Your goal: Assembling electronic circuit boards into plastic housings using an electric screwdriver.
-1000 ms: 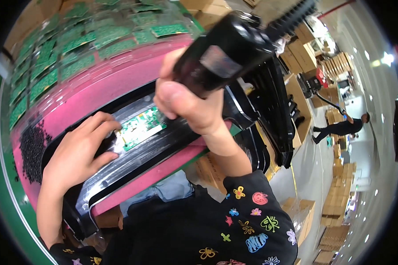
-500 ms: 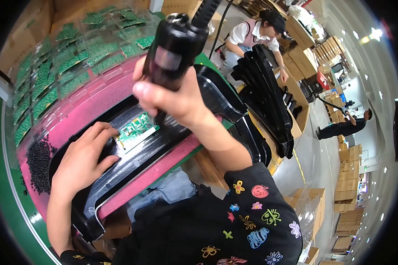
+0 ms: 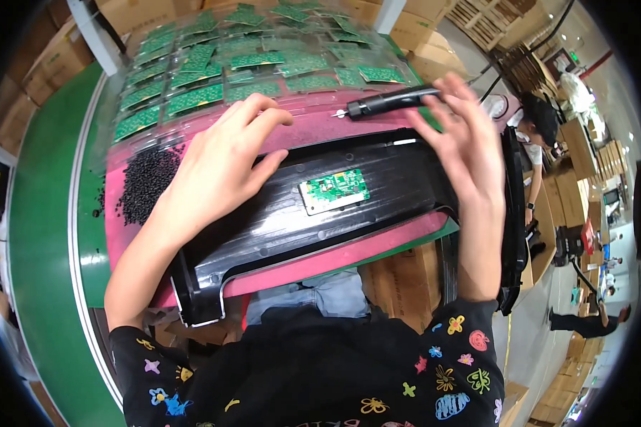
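Big workshop: grey floor (image 3: 538, 295) off to the right, cardboard boxes (image 3: 584, 171) stacked along it, wooden pallets (image 3: 484, 23) far right. Two others in frame at right: a co-worker (image 3: 538, 132) bent over just past the table, plus a person in black (image 3: 584, 325) well apart, out on the floor. Green table (image 3: 92, 263) with a pink mat (image 3: 338, 257) on it, mat covering most of the work area. Black plastic panel (image 3: 263, 235) sits lengthwise on the mat, near side, trough facing up. Green boards (image 3: 256, 60) in rows across the far side. Black panels (image 3: 513, 220) stacked right of the table. Left hand (image 3: 228, 160) over the panel's left end, fingers loosely bent, thumb apart, nothing seen in them. Right hand (image 3: 466, 142) at the right end, fingers spread, slightly blurred, by the rear of the power screwdriver (image 3: 395, 104); can't tell if they touch. Screwdriver is over the mat beyond the panel, bit pointing left. Circuit board (image 3: 335, 191) lies in the panel's trough, right of middle, neither hand on it. Loose black screws (image 3: 146, 183) heaped on the mat's left.
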### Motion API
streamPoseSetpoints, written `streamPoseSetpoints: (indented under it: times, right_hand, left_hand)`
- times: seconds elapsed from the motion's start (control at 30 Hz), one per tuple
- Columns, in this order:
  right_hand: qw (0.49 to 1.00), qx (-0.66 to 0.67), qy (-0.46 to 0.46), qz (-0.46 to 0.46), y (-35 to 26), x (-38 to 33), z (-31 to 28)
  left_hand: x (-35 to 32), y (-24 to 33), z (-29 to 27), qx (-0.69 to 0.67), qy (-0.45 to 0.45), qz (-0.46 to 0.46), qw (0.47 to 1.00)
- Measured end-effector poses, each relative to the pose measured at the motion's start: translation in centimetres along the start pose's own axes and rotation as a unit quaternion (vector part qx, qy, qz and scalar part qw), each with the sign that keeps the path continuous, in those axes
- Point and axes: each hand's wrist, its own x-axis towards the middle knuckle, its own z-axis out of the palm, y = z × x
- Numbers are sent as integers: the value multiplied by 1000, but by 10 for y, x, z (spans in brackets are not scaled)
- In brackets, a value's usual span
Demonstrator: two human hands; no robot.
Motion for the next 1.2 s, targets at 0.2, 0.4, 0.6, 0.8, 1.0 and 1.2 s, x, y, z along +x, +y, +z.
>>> streamPoseSetpoints:
  times: [0.2, 0.4, 0.6, 0.8, 1.0, 1.2]
  right_hand:
    - [855, -354, -349, -147, -134, -65, 29]
    - [678, -344, -646, 65, -177, -74, -2]
    - [684, -302, -538, -390, -192, -104, -61]
    - [689, -209, -537, -440, -192, -121, -37]
    - [777, -49, -460, -426, -144, -117, 121]
    - [766, -45, -358, -533, -122, -127, 96]
  left_hand:
    - [8, -40, -10, 95, -287, -111, 947]
    - [6, -54, -16, 117, -335, -118, 928]
    - [-45, -42, -4, 46, -343, -127, 929]
    - [-33, -50, 4, 20, -320, -98, 942]
    - [-41, -59, -27, 109, -217, -99, 965]
    - [-88, -5, -49, 125, 9, -112, 986]
